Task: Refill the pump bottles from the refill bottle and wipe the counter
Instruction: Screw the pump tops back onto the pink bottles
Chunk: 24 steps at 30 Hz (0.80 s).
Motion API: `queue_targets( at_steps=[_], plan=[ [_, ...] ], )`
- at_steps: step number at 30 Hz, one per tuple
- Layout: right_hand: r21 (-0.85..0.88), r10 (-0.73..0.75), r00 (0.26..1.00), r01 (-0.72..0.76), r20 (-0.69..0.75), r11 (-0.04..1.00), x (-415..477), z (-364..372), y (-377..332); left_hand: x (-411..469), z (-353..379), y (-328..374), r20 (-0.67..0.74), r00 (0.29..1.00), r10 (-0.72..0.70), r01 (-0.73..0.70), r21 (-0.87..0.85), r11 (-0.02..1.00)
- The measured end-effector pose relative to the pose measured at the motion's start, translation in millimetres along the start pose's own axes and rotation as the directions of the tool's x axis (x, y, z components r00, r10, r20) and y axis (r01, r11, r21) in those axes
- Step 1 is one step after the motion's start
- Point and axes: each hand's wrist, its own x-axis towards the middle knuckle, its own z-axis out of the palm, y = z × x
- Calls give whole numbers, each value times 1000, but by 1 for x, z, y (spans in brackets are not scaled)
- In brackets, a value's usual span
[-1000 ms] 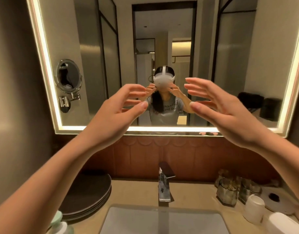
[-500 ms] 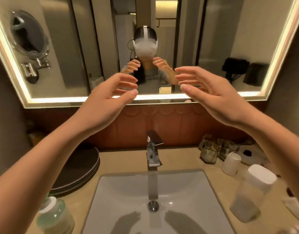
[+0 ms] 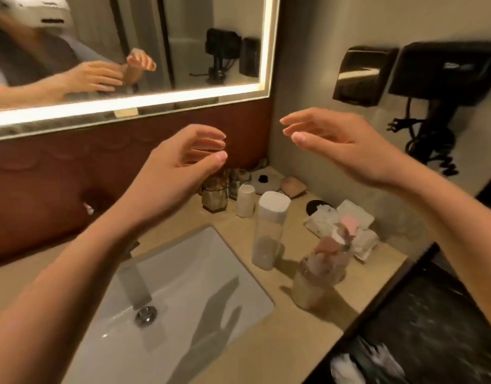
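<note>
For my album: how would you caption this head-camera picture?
Left hand and right hand hover open above the counter, near a tall white-capped bottle and pink-topped bottle beside the sink.

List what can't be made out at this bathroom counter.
Head view only.
- pump bottle: motion-blurred; pump top and fill level unclear.
- glass jars: tops hidden behind the left hand; contents too small.
- white packets: labels blurred.
- dark area at bottom right: blurred and cut off by the frame edge.
</note>
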Motion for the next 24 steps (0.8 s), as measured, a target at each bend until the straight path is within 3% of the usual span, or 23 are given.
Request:
queue_targets(
  at_steps=[2,5,7,11,13,17,22,24],
  plan=[
    [-60,70,995,-66,76,996,-15,-5,23,2,36,-8,-3,999,-38,38,-23,999],
    [-183,184,935,-133,302,974,-37,-6,65,7,94,-28,-15,992,-126,127,48,991],
    [-257,188,886,-82,424,963,-51,-3,91,11,125,-44,-14,987,-157,158,98,983],
    [-367,105,787,161,608,916,-63,4,143,21,169,-65,-64,974,-219,228,245,942],
    [-376,61,770,239,636,895,-62,7,160,16,180,-63,-146,973,-181,219,305,927],
    [-327,9,757,272,654,905,-49,8,193,-12,214,-55,-252,961,-113,172,224,959],
    [-241,-68,787,269,613,933,-41,17,214,-46,243,-50,-234,964,-124,159,138,978],
    [-237,-93,786,294,612,926,-37,18,215,-49,244,-40,-198,976,-88,125,185,975]
  ],
)
